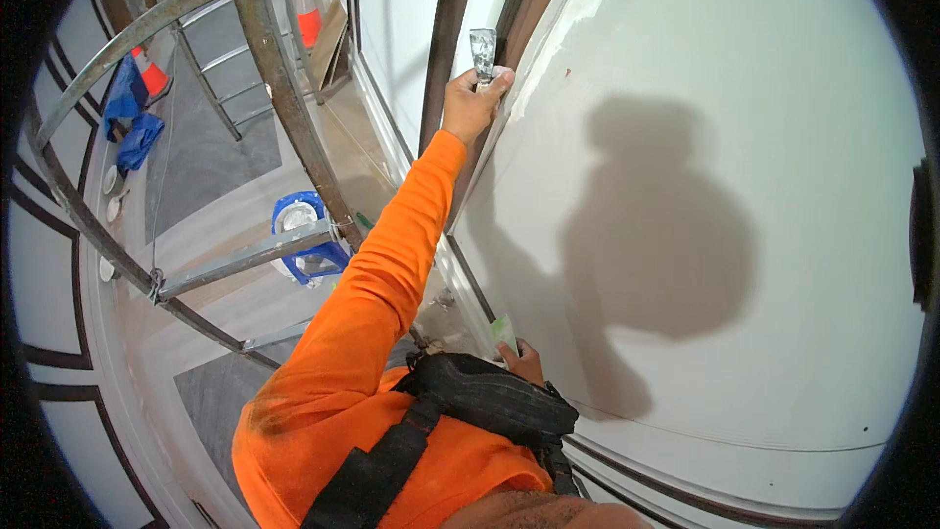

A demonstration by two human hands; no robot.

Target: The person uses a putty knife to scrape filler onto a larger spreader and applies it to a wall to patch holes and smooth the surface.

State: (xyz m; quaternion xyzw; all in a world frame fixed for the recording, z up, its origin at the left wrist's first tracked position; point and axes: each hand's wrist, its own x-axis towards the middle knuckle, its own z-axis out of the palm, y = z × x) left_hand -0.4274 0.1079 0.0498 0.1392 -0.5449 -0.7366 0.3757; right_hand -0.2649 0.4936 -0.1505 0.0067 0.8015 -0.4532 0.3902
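My left arm, in an orange sleeve, stretches up and away along the wall. In its closed left hand point(471, 106) is a putty knife point(483, 47), its metal blade pointing up and smeared with white. That hand is beside the brown trim point(516, 34) at the edge of the pale wall panel point(783, 78). A rough white band of filler point(550, 51) runs along the panel's edge. Lower down, near my chest, my right hand point(526, 362) grips a flat pale-green piece point(503, 333); its kind is unclear. The black chest bag hides the right forearm.
A worn metal scaffold frame point(284, 88) stands at my left. Far below are a blue stool point(328, 260) with a white bucket point(294, 217), a ladder point(220, 59), orange cones point(306, 15) and blue sheeting point(137, 132). My shadow falls on the panel.
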